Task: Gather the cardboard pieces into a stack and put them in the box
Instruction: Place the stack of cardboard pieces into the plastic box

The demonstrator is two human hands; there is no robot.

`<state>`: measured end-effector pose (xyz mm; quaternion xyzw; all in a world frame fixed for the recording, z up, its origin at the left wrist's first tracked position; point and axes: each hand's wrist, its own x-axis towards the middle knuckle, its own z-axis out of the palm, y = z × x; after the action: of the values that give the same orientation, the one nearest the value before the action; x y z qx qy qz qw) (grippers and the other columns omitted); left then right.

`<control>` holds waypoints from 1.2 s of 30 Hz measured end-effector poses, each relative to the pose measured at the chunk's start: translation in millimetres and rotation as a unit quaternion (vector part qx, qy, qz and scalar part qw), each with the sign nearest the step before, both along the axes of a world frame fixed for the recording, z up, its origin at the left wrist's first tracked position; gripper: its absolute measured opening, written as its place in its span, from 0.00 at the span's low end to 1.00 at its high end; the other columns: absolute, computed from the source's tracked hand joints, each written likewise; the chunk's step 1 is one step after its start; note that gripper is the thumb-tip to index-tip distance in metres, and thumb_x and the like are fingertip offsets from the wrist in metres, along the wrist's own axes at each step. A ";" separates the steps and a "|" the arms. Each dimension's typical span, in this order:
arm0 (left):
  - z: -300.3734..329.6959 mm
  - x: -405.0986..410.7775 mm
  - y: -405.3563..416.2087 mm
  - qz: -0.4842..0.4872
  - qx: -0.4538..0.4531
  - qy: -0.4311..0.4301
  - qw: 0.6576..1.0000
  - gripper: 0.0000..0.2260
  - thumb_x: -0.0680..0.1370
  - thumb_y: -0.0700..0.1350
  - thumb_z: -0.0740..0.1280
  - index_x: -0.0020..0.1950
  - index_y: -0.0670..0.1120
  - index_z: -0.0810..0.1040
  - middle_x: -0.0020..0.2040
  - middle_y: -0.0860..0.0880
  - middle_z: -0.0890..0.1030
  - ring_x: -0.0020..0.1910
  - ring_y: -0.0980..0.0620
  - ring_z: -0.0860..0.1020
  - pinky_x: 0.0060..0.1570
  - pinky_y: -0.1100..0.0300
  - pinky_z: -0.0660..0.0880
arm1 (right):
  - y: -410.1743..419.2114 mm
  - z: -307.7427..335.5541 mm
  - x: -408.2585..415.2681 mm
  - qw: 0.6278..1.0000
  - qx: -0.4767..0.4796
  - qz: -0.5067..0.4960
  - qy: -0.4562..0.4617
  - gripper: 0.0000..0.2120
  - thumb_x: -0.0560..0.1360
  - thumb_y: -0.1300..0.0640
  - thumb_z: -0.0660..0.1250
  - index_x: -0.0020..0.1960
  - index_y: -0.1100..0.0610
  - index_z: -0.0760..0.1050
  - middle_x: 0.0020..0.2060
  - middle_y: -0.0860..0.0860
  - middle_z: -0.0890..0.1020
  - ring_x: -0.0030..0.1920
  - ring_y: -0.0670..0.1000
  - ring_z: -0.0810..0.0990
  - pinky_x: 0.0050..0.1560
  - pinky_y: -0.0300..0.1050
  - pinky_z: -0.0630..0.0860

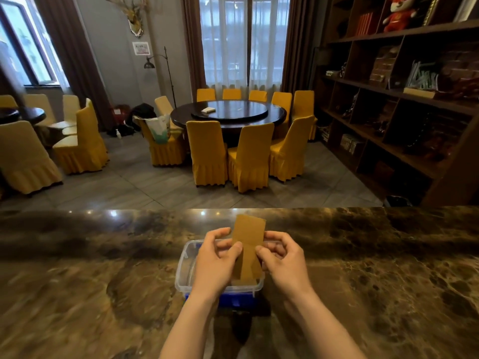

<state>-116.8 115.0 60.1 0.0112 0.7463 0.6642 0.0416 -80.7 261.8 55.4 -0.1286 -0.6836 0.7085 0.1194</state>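
A stack of brown cardboard pieces point(248, 239) stands tilted on end over a clear plastic box point(184, 265) with a blue clasp, which rests on the marble counter. My left hand point(215, 265) grips the stack's left edge and my right hand point(282, 263) grips its right edge. The stack's lower end dips inside the box near its front wall; its top sticks out above the rim. How many pieces the stack holds cannot be told.
The dark marble counter point(103, 281) stretches wide on both sides of the box. Beyond its far edge lies a dining room with a round table point(228, 114) and yellow chairs. A dark shelf unit point(401, 99) stands at the right.
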 end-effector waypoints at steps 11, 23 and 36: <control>-19.2 -39.2 -68.2 0.081 -0.096 -0.012 0.992 0.16 0.76 0.47 0.75 0.58 0.57 0.72 0.48 0.56 0.82 0.48 0.54 0.83 0.45 0.59 0.79 | -77.3 -12.0 -44.3 0.990 0.124 -0.035 -0.060 0.14 0.75 0.59 0.73 0.57 0.46 0.77 0.46 0.48 0.86 0.45 0.46 0.87 0.48 0.51 0.86; -51.5 -59.3 -62.4 0.042 -0.222 -0.052 0.973 0.14 0.77 0.49 0.74 0.57 0.57 0.72 0.43 0.59 0.82 0.51 0.50 0.84 0.59 0.47 0.81 | -82.9 -47.6 -63.2 0.967 0.210 -0.046 -0.136 0.13 0.76 0.62 0.72 0.57 0.49 0.77 0.43 0.46 0.84 0.42 0.44 0.84 0.38 0.34 0.80; -67.0 -76.6 -42.7 -0.022 -0.350 -0.097 0.931 0.16 0.76 0.45 0.69 0.61 0.50 0.69 0.52 0.47 0.82 0.54 0.45 0.81 0.55 0.50 0.81 | -85.2 -64.5 -78.3 0.921 0.306 -0.054 -0.235 0.12 0.72 0.57 0.72 0.52 0.47 0.75 0.43 0.45 0.83 0.46 0.45 0.81 0.51 0.43 0.81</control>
<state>-193.4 72.3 -7.0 -0.0521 0.9233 0.3575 0.1300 -158.9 176.5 -9.2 -0.2852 -0.8675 0.4066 0.0264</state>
